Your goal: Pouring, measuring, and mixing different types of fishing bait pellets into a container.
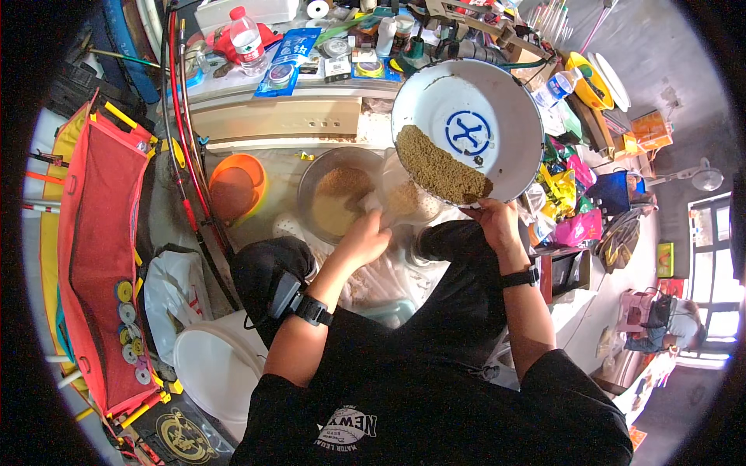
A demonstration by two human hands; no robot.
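Observation:
My right hand (492, 224) grips the lower rim of a white enamel basin (466, 87), which is held tilted with brown granular material (437, 166) gathered along its lower left side. My left hand (367, 236) is closed around a pale tool or scoop, partly blurred, over a wide metal bowl (303, 201). Inside that bowl lie brownish grains and a paler powder. Between the bowl and the enamel basin is a translucent plastic bag (417, 204) with light grains in it, partly hidden by the basin.
An orange bowl (238, 186) stands left of the metal bowl, beside several fishing rods (189, 204). A white bucket (218, 367) and a long red bag (105, 250) are at left. A cluttered table (233, 87) bears a water bottle (247, 43). A person (682, 326) sits far right.

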